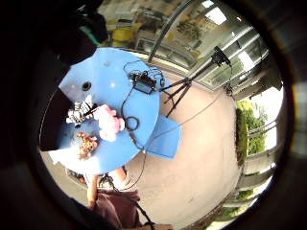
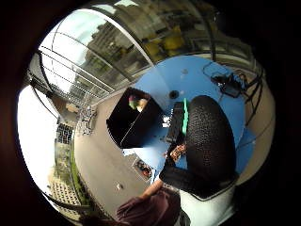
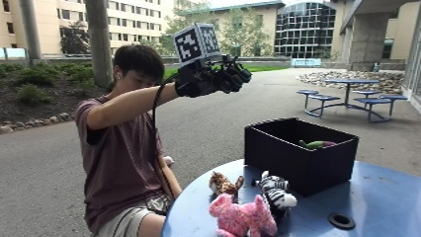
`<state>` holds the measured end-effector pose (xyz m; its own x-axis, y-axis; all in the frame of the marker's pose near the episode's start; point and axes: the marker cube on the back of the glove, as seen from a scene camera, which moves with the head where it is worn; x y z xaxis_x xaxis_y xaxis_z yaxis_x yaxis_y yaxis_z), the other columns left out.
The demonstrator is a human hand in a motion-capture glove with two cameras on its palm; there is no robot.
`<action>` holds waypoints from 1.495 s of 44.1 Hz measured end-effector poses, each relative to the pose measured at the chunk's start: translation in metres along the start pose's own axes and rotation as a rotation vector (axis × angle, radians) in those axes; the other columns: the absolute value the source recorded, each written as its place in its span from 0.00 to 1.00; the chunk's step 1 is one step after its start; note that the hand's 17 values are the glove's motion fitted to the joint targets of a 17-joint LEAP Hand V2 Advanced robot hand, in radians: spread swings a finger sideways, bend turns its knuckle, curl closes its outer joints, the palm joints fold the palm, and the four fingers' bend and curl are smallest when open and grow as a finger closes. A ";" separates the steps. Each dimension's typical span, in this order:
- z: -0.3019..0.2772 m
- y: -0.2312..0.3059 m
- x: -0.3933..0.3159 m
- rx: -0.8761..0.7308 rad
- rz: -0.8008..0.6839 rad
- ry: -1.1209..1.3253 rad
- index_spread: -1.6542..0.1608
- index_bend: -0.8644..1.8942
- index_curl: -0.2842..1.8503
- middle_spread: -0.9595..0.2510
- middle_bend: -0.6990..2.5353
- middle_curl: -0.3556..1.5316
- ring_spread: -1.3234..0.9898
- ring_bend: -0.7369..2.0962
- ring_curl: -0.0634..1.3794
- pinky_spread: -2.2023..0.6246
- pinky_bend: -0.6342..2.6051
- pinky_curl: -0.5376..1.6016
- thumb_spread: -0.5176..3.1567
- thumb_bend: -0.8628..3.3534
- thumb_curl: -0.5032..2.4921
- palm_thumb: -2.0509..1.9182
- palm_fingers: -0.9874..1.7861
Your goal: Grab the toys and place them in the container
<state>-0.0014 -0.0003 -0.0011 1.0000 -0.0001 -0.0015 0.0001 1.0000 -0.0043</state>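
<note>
— What did the outside view show, starting from the left?

— A person (image 3: pixel 125 148) sat at the left of the round blue desk (image 3: pixel 368 202), the gloved right hand (image 3: pixel 210 79) raised high in the air, well above the desk and apart from everything on it.

— And the state of the hands?

— The gloved fingers (image 3: pixel 233 76) were loosely curled, and nothing was in them.

— Where were the toys?

— Three lay on the desk's near left part: a brown spotted toy (image 3: pixel 225 185) furthest left, a pink toy (image 3: pixel 244 217) nearest the camera, and a zebra toy (image 3: pixel 277 195) just right of those, close to the black box (image 3: pixel 299 153). The little finger side palm view showed the same three bunched together on the desk.

— And the box?

— It stood on the desk to the right of the toys, open at the top, with a green toy (image 3: pixel 317 144) inside, partly hidden by the wall. Further right, a black round cap (image 3: pixel 341 220) sat in the desk.
</note>
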 end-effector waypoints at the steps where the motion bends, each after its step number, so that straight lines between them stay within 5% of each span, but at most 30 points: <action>1: -0.001 0.000 -0.001 -0.002 0.000 0.001 0.87 0.36 0.14 0.78 0.25 0.19 0.55 0.38 0.07 0.76 0.37 0.30 0.26 0.22 0.17 0.54 0.48; 10: -0.004 -0.006 -0.010 -0.045 0.018 0.024 0.82 0.36 0.17 0.75 0.27 0.22 0.53 0.43 0.14 0.75 0.42 0.37 0.43 0.22 0.19 0.53 0.43; 21: 0.009 -0.016 -0.008 -0.098 0.032 0.041 0.80 0.37 0.20 0.71 0.27 0.26 0.52 0.46 0.17 0.75 0.44 0.39 0.51 0.22 0.21 0.52 0.40; 32: 0.015 -0.026 -0.013 -0.146 0.039 0.068 0.80 0.34 0.20 0.71 0.28 0.29 0.53 0.48 0.19 0.76 0.47 0.40 0.54 0.21 0.23 0.51 0.32; 66: 0.065 -0.048 -0.026 -0.243 0.055 0.096 0.79 0.35 0.21 0.76 0.27 0.36 0.53 0.49 0.22 0.77 0.47 0.41 0.54 0.20 0.25 0.51 0.31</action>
<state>-0.0270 -0.0484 0.0642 0.9938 0.0422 -0.1029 -0.0661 0.9682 -0.2413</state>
